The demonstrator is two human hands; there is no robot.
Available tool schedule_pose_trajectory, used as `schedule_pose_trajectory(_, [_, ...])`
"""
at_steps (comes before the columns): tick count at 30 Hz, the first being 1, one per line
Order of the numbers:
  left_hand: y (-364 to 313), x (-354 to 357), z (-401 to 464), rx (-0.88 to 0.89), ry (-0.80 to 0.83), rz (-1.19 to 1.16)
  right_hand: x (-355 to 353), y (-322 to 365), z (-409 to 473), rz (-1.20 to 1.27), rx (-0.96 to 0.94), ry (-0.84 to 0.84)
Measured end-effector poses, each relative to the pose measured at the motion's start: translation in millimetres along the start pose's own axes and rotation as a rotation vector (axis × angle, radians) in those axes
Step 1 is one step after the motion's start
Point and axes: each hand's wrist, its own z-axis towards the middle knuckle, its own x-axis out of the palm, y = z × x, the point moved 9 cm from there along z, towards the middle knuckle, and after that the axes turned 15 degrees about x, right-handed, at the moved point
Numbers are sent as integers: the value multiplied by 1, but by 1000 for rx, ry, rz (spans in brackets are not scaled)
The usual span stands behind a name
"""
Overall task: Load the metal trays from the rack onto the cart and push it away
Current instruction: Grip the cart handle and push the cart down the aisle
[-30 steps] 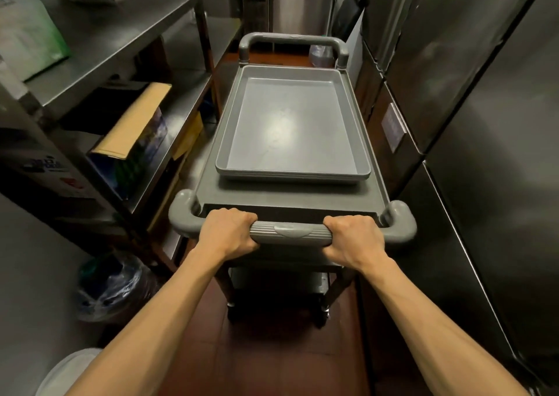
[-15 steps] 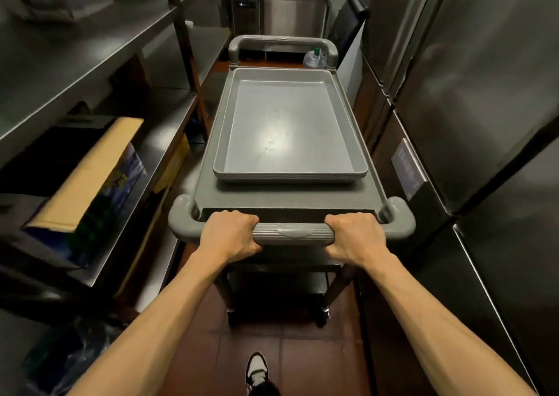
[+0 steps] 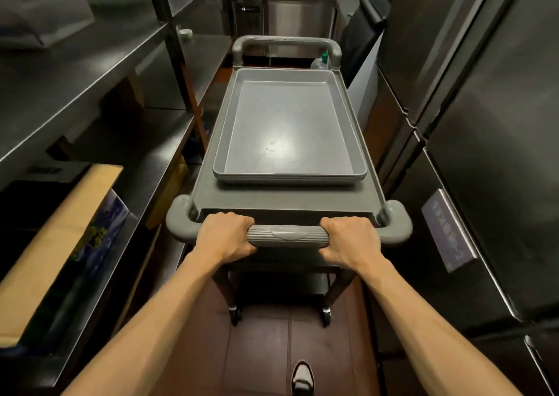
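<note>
Our fingers (image 3: 239, 246) are curled tight around the cart's near handle (image 3: 289, 236), the left hand (image 3: 225, 237) at one end of its ribbed grip and the right hand (image 3: 349, 240) at the other, both fully closed on the bar with nothing else held. Just beyond the handle, the metal trays (image 3: 289, 129) lie flat in a nested stack on the cart (image 3: 284, 197), toward its far handle (image 3: 286, 43), with a bare strip of deck on our side. The loading looks finished; we judge that what remains is the push. The aisle is tight: the rack (image 3: 169, 141) runs close along the cart's left and steel refrigerator doors (image 3: 472, 159) close along its right. An uneven push could swing a corner into either side. A hard stop could slide the stack forward. A bottle (image 3: 322, 60) beyond the far handle may sit in our path.
</note>
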Motion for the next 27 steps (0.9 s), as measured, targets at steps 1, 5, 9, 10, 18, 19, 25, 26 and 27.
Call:
schedule_pose_trajectory(1, [9, 1, 12, -4, 4, 0, 5, 0, 15, -6, -12, -9])
schedule_pose_trajectory(5, [41, 0, 56, -34, 19, -17, 21, -2, 68, 14, -42, -6])
schedule_pose_trajectory(9, [70, -1, 102, -56, 40, -26, 33, -6, 121, 10, -57, 4])
schedule_pose_trajectory(10, [76, -1, 112, -56, 38, -31, 36, -7, 133, 10, -57, 7])
schedule_pose_trajectory(18, [135, -1, 198, -45, -10, 16, 67, -13, 235, -27, -50, 54])
schedule_pose_trajectory(19, [142, -2, 208, -43, -17, 23, 71, -14, 246, -27, -47, 68])
schedule_pose_trajectory(25, [190, -2, 269, -13, -40, 42, 94, -12, 321, -48, -18, 99])
schedule_pose_trajectory(26, [199, -2, 280, -4, -39, 42, 97, -12, 333, -47, -12, 96])
schedule_pose_trajectory(27, [206, -1, 289, 2, -34, 45, 100, -11, 344, -46, -8, 97])
